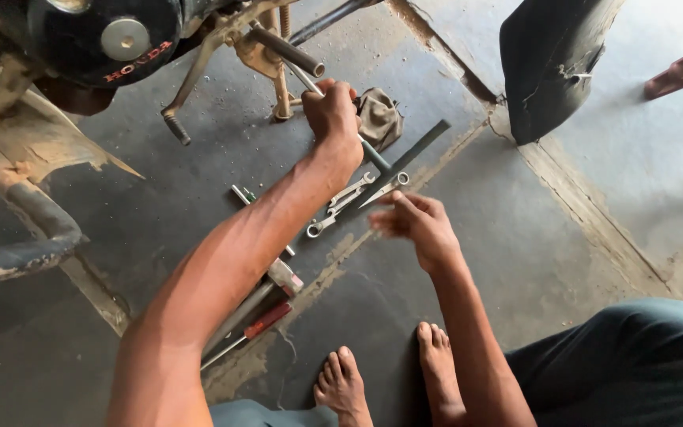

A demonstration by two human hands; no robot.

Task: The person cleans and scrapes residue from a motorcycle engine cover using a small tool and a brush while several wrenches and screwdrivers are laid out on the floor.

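My left hand (pixel 332 113) is stretched forward and shut on a long metal rod tool (pixel 375 155) just below the motorcycle's footpeg (pixel 288 52). The rod runs from the peg area down to the right past my fist. Lower down, my right hand (pixel 418 224) hovers over the floor with its fingers apart and nothing in it, slightly blurred. Just left of its fingertips, several spanners (pixel 348 198) lie on the concrete. A dark flat bar (pixel 419 149) lies beyond them.
The motorcycle's black engine cover (pixel 104 39) and a lever (pixel 177 125) are at top left, with a rusty exhaust pipe (pixel 29 251) at the left. A rag (pixel 379 117), a red-handled screwdriver (pixel 266 319), a black mudguard (pixel 551 67) and my bare feet (pixel 343 385) are also there.
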